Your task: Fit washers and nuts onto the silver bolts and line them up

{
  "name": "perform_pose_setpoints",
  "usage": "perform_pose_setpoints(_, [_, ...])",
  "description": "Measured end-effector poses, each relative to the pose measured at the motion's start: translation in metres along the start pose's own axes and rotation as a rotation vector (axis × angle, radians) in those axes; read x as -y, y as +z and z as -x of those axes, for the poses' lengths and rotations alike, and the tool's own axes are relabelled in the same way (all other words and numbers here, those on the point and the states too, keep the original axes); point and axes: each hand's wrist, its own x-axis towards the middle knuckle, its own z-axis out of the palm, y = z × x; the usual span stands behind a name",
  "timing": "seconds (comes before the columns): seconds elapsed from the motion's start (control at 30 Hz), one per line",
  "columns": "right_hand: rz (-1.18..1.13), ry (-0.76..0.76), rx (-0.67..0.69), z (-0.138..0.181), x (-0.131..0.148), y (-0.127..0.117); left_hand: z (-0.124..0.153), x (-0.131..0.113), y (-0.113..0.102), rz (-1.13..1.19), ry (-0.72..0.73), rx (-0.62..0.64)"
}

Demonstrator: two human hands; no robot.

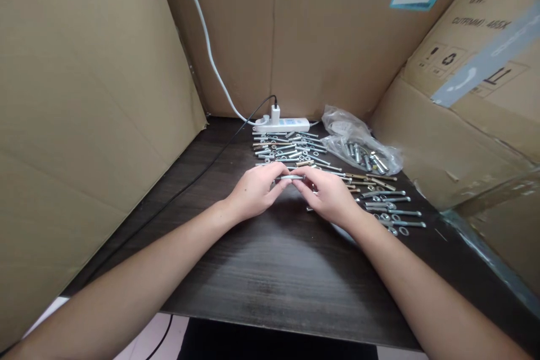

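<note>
Both my hands meet over the middle of the dark table, just in front of the laid-out hardware. My left hand is closed, pinching one end of a silvery bolt. The other end lies in the closed fingers of my right hand. The bolt is level, pointing left to right, and my fingers cover much of it. Beyond my hands lie rows of loose bolts, sleeves, nuts and washers. More long bolts and a flat washer lie to the right of my right hand.
A white power strip with a plugged-in adapter sits at the back. A black cable crosses the table's left side. A clear plastic bag of metal parts lies back right. Cardboard walls enclose three sides.
</note>
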Motion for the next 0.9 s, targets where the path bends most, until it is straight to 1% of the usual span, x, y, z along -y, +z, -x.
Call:
perform_pose_setpoints(0.1, [0.018, -0.007, 0.004, -0.001, -0.006, -0.002, -0.001, 0.001, 0.001, 0.0, -0.028, 0.032])
perform_pose_setpoints(0.2, [0.027, -0.002, -0.042, -0.001, -0.012, -0.005, -0.001, 0.004, 0.001, -0.023, -0.077, 0.053])
perform_pose_setpoints(0.27, [0.035, 0.002, -0.061, -0.001, -0.013, -0.006, -0.001, 0.006, 0.0, -0.036, -0.084, 0.065])
perform_pose_setpoints(0.37, [0.039, 0.026, -0.021, -0.001, -0.01, -0.006, -0.001, 0.006, 0.001, -0.038, -0.057, 0.062])
perform_pose_setpoints(0.57, [0.005, 0.035, 0.083, 0.001, 0.005, -0.004, -0.001, 0.001, 0.005, -0.074, 0.064, 0.102])
perform_pose_setpoints(0.63, [0.01, 0.065, 0.091, 0.001, 0.005, -0.004, -0.003, 0.004, 0.003, -0.101, 0.076, 0.098])
perform_pose_setpoints(0.7, [0.01, 0.101, 0.077, 0.0, 0.0, -0.004, -0.005, 0.011, 0.0, -0.134, 0.046, 0.079])
perform_pose_setpoints(0.73, [0.01, 0.12, 0.068, -0.001, -0.003, -0.004, -0.005, 0.016, -0.001, -0.156, 0.005, 0.068])
perform_pose_setpoints(0.83, [0.014, 0.164, 0.056, -0.003, -0.014, -0.003, -0.006, 0.031, -0.004, -0.22, -0.087, 0.071])
perform_pose_setpoints(0.9, [0.011, 0.176, 0.068, -0.003, -0.02, -0.002, -0.006, 0.038, -0.003, -0.234, -0.121, 0.079])
